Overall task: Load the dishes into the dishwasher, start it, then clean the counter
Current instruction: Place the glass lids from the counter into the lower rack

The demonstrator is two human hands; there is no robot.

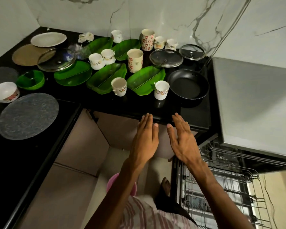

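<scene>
The black L-shaped stone counter (135, 106) runs out ahead of my hands and wraps round to my left, its front edge just past my fingertips. To the right of my right hand (182, 139) stands the grey metal dishwasher (254, 103), and below that hand its wire racks (229, 184) are pulled out with nothing I can make out in them. Far to the left of my left hand (144, 138) lies a round grey speckled plate (28, 115). Ahead of my right hand sits the black non-stick frying pan (187, 84), with two round glass lids (166, 57) beyond it. Ahead of my left hand are the green leaf-shaped plastic plates (145, 80), spread across the counter and overlapping one another. Among them stands a tall cream tumbler with red flowers (135, 61). Nearest my fingers are two small white floral cups (161, 90), one straight ahead of each hand. Both my hands are held out flat, fingers straight and together, palms down, holding nothing and touching nothing, side by side but apart.
</scene>
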